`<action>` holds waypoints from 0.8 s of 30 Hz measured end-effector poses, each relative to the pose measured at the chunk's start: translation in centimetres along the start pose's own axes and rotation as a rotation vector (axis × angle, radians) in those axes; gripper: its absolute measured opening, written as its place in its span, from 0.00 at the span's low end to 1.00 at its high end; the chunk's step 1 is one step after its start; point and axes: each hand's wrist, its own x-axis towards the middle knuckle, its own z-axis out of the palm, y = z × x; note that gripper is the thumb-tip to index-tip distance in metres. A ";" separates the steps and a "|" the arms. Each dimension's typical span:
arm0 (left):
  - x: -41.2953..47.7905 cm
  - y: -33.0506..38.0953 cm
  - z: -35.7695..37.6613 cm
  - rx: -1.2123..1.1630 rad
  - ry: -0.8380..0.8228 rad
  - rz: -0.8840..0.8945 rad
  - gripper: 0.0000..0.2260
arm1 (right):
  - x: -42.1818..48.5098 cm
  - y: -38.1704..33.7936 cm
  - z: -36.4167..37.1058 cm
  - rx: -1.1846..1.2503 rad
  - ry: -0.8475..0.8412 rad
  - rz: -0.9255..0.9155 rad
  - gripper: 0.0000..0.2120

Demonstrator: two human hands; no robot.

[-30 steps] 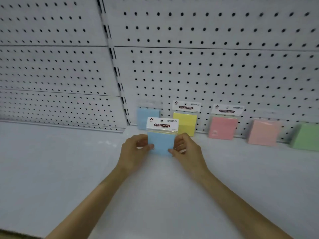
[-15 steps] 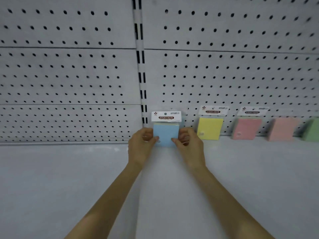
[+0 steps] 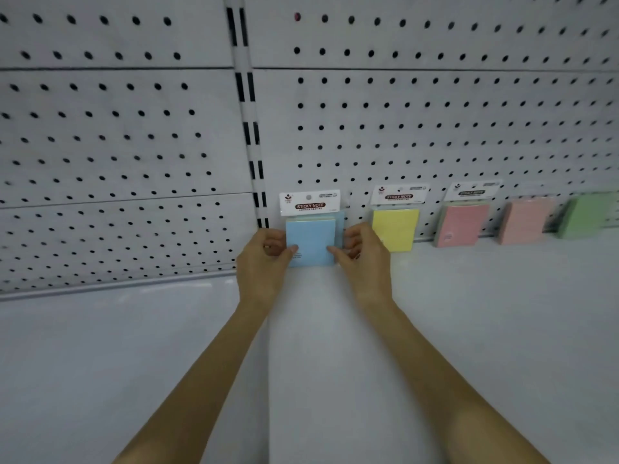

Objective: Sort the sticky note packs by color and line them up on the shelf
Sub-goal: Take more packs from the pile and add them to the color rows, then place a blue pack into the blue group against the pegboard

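Both hands on one pack. Light blue square sticky note pack with white "STICKY NOTE" header card point(image 3: 310, 241) is upright, just right of the black-slotted white upright post point(image 3: 249, 128), face toward the camera. Left hand point(image 3: 264, 259) pinches its left edge, fingers curled, thumb on the front. Right hand point(image 3: 363, 259) pinches its right edge the same way. Cannot tell whether its bottom edge touches the white shelf surface point(image 3: 469, 313).

A second blue pack point(image 3: 340, 229) sits directly behind it, only a sliver showing. Farther right of the post, in a row against the white pegboard back panel point(image 3: 435, 128): yellow pack with header card point(image 3: 395, 229), then pink pack with header card point(image 3: 464, 226), then pink pack with no header visible point(image 3: 526, 222), then green pack point(image 3: 589, 216), blurred, at the frame edge. All lean back on the panel, apart from each other.
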 end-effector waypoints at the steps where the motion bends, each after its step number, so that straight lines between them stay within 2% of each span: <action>1: -0.1 0.1 -0.1 0.024 0.001 0.010 0.11 | -0.1 0.0 -0.1 -0.009 0.005 -0.019 0.13; 3: -0.7 0.6 -0.8 0.113 0.005 0.059 0.14 | -0.4 0.0 -0.6 -0.050 -0.012 -0.080 0.12; 6: -2.0 1.5 -2.7 0.415 -0.009 0.266 0.23 | -0.8 0.3 -2.5 -0.201 -0.112 -0.224 0.12; 9: -3.3 2.9 -4.2 0.647 -0.062 0.487 0.28 | -0.7 0.5 -6.2 -0.403 -0.189 -0.378 0.16; 14: -4.9 7.1 -3.1 1.031 -0.221 0.674 0.31 | 0.0 0.1 -15.4 -0.677 -0.346 -0.516 0.23; 16: -6.4 9.9 -0.9 1.102 -0.278 0.723 0.32 | 0.0 0.0 -19.9 -0.798 -0.421 -0.518 0.25; 19: -9.8 14.8 4.4 1.139 -0.338 0.742 0.31 | -0.5 1.0 -28.3 -0.960 -0.441 -0.533 0.27; 24: -16.5 20.7 14.8 1.056 -0.372 0.847 0.32 | -2.0 4.9 -44.0 -1.141 -0.475 -0.375 0.28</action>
